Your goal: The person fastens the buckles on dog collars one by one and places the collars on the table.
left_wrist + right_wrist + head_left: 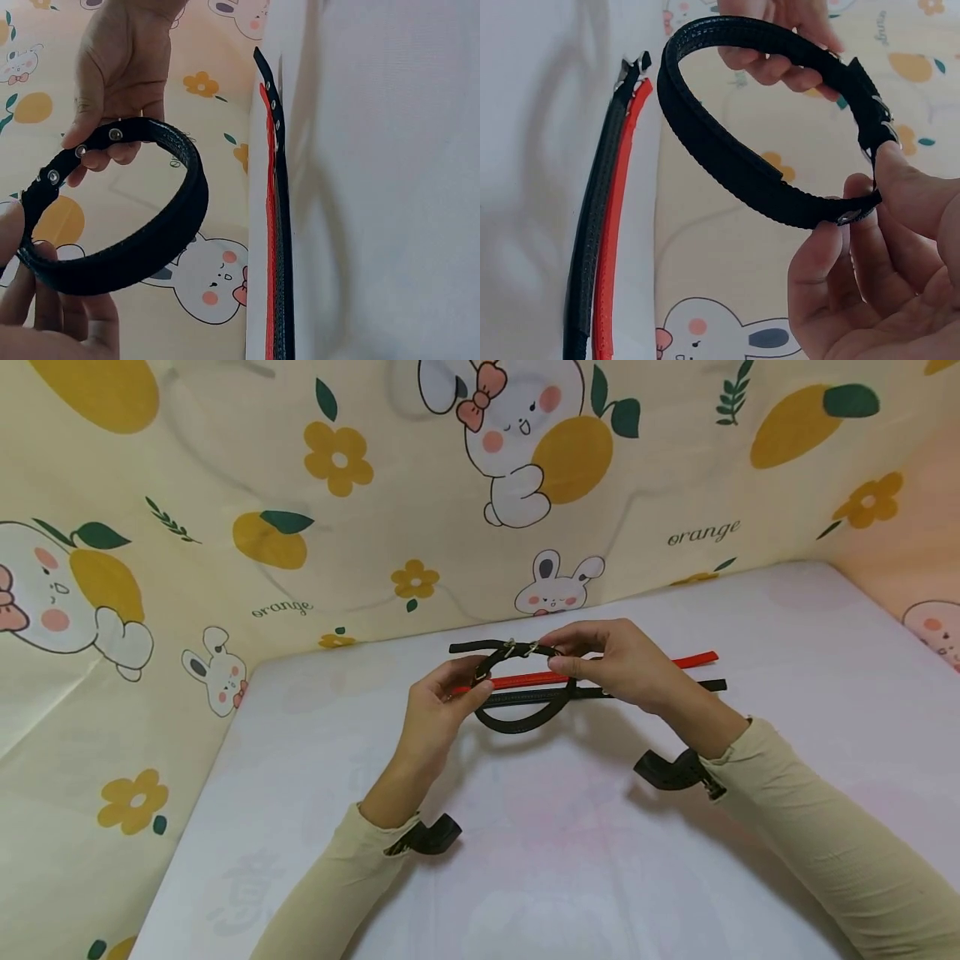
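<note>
This looks like a makeshift recording corner in a home rather than a workshop or shop. A white counter [570, 860] stands boxed in on three sides by a hanging cloth [225, 485], cream-coloured and printed with cartoon rabbits, oranges, yellow flowers and the word "orange". The cloth shows folds and creases like a bedsheet. It hides whatever room lies behind it.
</note>
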`<state>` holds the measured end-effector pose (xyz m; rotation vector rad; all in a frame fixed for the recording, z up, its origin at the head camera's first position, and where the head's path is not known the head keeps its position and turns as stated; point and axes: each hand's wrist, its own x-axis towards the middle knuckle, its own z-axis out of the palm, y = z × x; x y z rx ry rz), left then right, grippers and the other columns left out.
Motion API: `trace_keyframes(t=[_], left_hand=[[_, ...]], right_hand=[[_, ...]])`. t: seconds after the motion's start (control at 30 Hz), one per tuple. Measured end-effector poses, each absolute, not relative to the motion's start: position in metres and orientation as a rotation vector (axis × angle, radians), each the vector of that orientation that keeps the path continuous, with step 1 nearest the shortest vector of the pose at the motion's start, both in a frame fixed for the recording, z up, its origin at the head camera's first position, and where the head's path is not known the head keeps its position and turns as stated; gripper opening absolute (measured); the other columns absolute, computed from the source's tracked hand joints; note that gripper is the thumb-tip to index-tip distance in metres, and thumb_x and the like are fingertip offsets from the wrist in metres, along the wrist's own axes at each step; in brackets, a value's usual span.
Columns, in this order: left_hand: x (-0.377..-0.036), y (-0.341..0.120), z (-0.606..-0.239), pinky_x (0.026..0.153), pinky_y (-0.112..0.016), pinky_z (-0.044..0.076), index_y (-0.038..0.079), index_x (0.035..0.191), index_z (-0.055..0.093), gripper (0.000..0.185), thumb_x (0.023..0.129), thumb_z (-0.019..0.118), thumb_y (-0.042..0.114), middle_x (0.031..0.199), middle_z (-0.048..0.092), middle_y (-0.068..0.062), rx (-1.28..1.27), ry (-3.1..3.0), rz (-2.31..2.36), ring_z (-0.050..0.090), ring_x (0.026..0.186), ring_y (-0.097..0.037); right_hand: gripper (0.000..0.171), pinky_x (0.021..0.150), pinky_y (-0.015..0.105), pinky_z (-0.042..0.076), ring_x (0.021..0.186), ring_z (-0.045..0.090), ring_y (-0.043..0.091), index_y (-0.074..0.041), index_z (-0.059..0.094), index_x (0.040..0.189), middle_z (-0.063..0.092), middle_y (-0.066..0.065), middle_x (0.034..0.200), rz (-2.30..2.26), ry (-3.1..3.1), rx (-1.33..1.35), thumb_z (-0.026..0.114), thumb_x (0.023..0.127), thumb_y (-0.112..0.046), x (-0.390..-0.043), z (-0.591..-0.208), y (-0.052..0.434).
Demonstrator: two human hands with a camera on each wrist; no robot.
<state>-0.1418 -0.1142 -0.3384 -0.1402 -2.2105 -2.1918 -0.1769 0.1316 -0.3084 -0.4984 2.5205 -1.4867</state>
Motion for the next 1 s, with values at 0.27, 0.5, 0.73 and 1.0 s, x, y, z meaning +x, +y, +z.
trace_keyframes(t=[0.27, 0.5, 0.73, 1.0], left_hand=[[-0.142, -0.115, -0.337, 0.081, -0.018, 0.052, 0.000, 0.121, 0.067, 0.031, 0.091, 0.071, 0.004, 0.103, 0.065, 0.003, -0.029, -2.176, -2.267, 0.058, 0.100, -0.013], [-0.142, -0.114, -0.339, 0.083, -0.017, 0.052, 0.001, 0.122, 0.066, 0.031, 0.092, 0.070, 0.004, 0.110, 0.066, -0.002, -0.018, -2.180, -2.276, 0.058, 0.102, -0.014], [-0.140, -0.112, -0.343, 0.083, -0.016, 0.053, -0.001, 0.118, 0.069, 0.030, 0.089, 0.072, 0.002, 0.117, 0.071, -0.012, -0.112, -2.233, -2.124, 0.064, 0.099, -0.010], [-0.135, -0.109, -0.349, 0.088, -0.021, 0.055, 0.004, 0.111, 0.074, 0.028, 0.084, 0.078, 0.005, 0.110, 0.069, -0.011, -0.351, -2.349, -1.924, 0.066, 0.103, -0.013]], right_hand=[[0.032, 0.084, 0.024, 0.051, 0.105, 0.062, 0.019, -0.011, 0.069, 0.120, 0.071, 0.008, 0.110, -1.412, 2.520, -0.597, 0.074, 0.091, -0.022, -0.178, -0.310, 0.131], [0.030, 0.083, 0.027, 0.056, 0.099, 0.064, 0.021, -0.006, 0.065, 0.119, 0.068, 0.012, 0.111, -1.408, 2.393, -0.625, 0.073, 0.091, -0.017, -0.176, -0.311, 0.131], [0.045, 0.102, 0.043, 0.051, 0.118, 0.061, 0.024, -0.016, 0.060, 0.127, 0.064, 0.006, 0.124, -1.379, 2.398, -0.720, 0.078, 0.087, -0.021, -0.177, -0.312, 0.128], [0.040, 0.101, 0.047, 0.050, 0.114, 0.064, 0.023, -0.015, 0.058, 0.128, 0.069, 0.004, 0.119, -1.439, 2.461, -0.853, 0.072, 0.093, -0.026, -0.165, -0.317, 0.115]])
